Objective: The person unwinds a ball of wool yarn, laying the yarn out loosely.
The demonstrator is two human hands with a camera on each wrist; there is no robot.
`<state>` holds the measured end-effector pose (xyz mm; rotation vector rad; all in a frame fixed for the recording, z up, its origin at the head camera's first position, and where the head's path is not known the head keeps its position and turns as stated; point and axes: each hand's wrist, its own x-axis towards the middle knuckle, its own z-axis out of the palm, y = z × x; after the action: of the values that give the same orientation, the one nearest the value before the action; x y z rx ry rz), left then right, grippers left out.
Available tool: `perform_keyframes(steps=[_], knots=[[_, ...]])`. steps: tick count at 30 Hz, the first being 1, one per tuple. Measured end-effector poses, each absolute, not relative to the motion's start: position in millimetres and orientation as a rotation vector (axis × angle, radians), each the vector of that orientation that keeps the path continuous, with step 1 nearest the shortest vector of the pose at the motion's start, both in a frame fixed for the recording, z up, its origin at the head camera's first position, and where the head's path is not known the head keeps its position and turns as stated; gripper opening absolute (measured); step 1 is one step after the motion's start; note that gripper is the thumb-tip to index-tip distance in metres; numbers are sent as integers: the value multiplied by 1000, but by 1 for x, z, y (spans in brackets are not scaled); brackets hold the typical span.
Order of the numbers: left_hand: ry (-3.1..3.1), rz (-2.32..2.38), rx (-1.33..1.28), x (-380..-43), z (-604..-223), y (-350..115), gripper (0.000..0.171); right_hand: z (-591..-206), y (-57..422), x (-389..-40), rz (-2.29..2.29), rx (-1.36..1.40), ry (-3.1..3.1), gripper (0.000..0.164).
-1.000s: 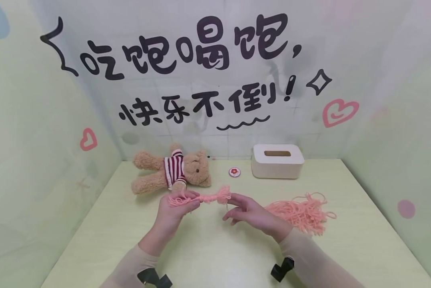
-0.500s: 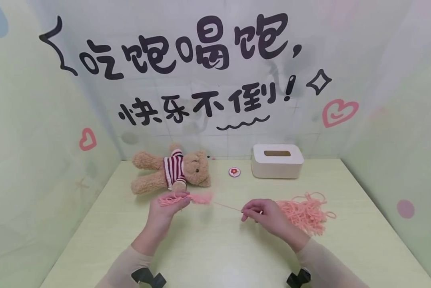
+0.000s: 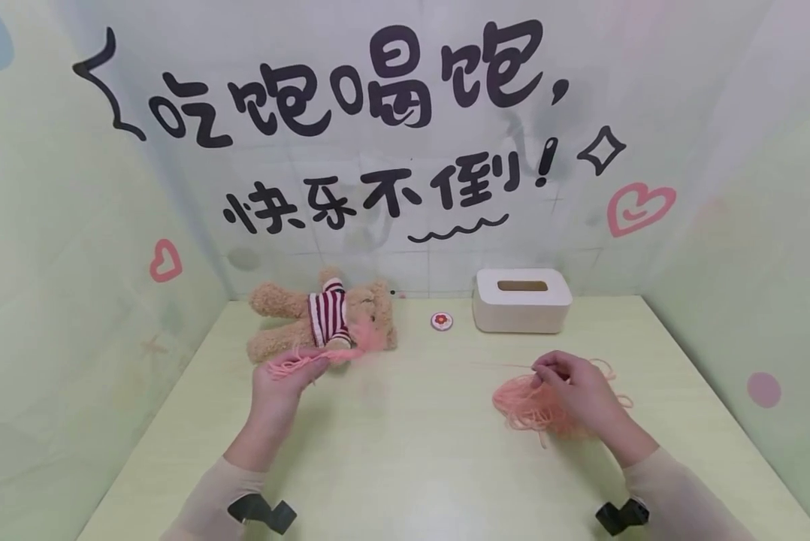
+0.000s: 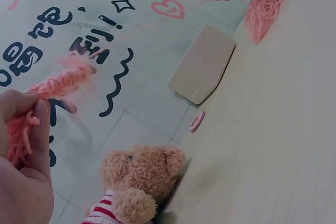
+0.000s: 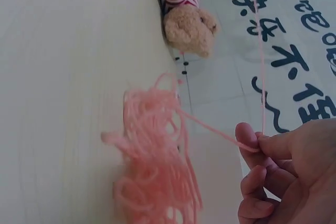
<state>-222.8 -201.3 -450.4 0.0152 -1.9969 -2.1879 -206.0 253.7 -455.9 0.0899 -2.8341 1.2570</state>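
Observation:
My left hand (image 3: 276, 394) pinches a bundle of pink yarn (image 4: 60, 83) wrapped round its middle. Loose loops spill over the palm, and its far end is a blur in front of the teddy bear (image 3: 327, 319). Well to the right, thumb and index finger of my right hand (image 3: 581, 387) pinch a thin strand of yarn (image 5: 262, 72), stretched between the two hands. From these fingers the yarn also runs to a loose pile of pink yarn (image 3: 530, 406), partly hidden by the right hand in the head view.
The teddy bear lies on its back at the rear left of the table (image 3: 405, 466). A white tissue box (image 3: 523, 315) stands by the back wall, with a small round flower badge (image 3: 442, 321) to its left. Light printed walls enclose the table on three sides.
My right hand has moved away from the bundle to the right, over the pile, drawing the strand out. The left hand has shifted left with the bundle. The pile's loops have spread leftward.

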Motion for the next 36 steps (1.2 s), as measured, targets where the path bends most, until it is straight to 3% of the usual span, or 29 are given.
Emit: perform_keyframes(steps=[10,16,24,28,33,36], knots=[[-1475,-2381,155,-233,-441,-232,13,-463,317,-212,1006,-185,-3003,35],[-1501,-2361,157,-234,-445,-236,13,-468,322,-215,942,-198,-3016,36],[-1754,-2333,-53,-227,-454,-213,11,-465,260,-217,1147,-17,-2895,39],[-1822,-2309,-160,-226,-451,-197,14,-466,207,-224,1490,255,-2857,39],[-1825,-2365,-230,-222,-448,-179,19,-465,153,-225,1939,644,-2756,51],[-1862,-2351,-219,-220,-448,-175,17,-459,136,-220,2066,693,-2647,43]])
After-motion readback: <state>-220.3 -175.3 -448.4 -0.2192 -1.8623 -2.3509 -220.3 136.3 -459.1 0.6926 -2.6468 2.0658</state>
